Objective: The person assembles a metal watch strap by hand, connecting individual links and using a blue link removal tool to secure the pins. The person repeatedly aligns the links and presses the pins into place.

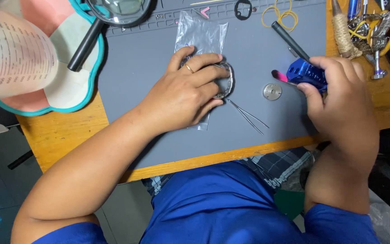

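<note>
My left hand (190,90) presses down on a metal wristwatch (227,81) that lies on a clear plastic bag (201,34) on the grey work mat (258,49). Most of the watch is hidden under my fingers. My right hand (339,99) grips a blue metal tool (307,72) with a pink tip (278,75), held just right of the watch. A round silver case back (272,91) lies on the mat under the tip. Thin tweezers (249,115) rest on the mat below the watch.
A black-handled magnifying glass (113,11) lies at the top left on a pink and teal pad (64,86). A black pen (290,40), yellow rubber bands (281,16) and a black ring (243,9) lie on the mat. Pliers and tools (371,31) crowd the right of the wooden table (59,131).
</note>
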